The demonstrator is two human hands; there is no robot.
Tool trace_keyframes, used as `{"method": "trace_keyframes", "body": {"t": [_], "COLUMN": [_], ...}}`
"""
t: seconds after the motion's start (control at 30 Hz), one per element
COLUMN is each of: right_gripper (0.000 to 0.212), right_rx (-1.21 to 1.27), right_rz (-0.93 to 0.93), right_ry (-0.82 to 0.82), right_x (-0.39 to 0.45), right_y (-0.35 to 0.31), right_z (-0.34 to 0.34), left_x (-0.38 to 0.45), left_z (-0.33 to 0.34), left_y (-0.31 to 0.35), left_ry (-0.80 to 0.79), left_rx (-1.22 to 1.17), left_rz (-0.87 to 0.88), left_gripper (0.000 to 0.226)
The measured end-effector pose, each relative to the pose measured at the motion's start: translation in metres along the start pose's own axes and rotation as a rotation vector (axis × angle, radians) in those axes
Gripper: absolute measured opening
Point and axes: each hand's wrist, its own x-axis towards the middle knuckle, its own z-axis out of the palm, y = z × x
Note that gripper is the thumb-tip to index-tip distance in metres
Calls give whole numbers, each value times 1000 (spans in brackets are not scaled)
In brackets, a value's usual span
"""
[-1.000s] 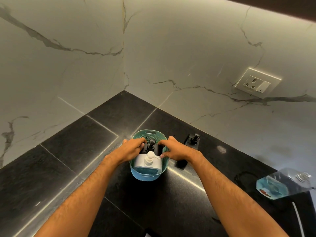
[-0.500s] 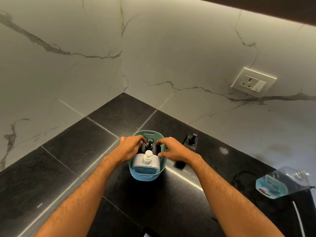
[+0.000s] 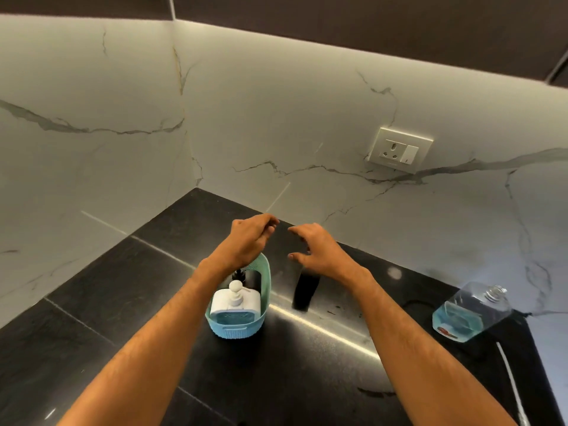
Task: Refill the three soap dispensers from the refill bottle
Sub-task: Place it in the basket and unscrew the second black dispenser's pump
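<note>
A teal basket (image 3: 242,329) stands on the black counter. It holds a white pump dispenser (image 3: 235,302) in front and a black dispenser (image 3: 250,279) behind it. Another black dispenser (image 3: 305,293) stands just right of the basket, its top hidden under my right hand. The clear refill bottle (image 3: 470,312), with blue liquid low inside, sits far right. My left hand (image 3: 249,238) hovers above the basket's back rim with its fingers curled together and nothing visible in them. My right hand (image 3: 318,250) hovers over the outer black dispenser with its fingers spread.
The black counter (image 3: 123,287) runs into a corner of white marble walls. A wall socket (image 3: 398,150) is mounted on the right wall. A white cable (image 3: 510,376) lies along the right edge near the bottle.
Both hands have lifted off the black dispenser in the basket and risen above it, apart from each other. The view has tilted upward.
</note>
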Motion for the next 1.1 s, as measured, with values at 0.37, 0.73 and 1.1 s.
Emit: {"method": "trace_keyframes", "body": {"t": [0.37,0.73,1.1], "right_gripper": [81,95,80], "right_rx": [81,203,273], "right_rz": [280,408,397], "right_ry": [65,-119,-113], "right_x": [-51,-51,-30], "right_y": [84,114,118], "right_z": [-32,29,52], "left_x": [32,-2,0], "left_z": [88,150,167], "left_y": [67,68,62], "left_ry": [-109,-28,-13], "left_rx": [-4,-67,-142], "left_rz": [-61,-411,-502], "left_gripper": [46,86,54]}}
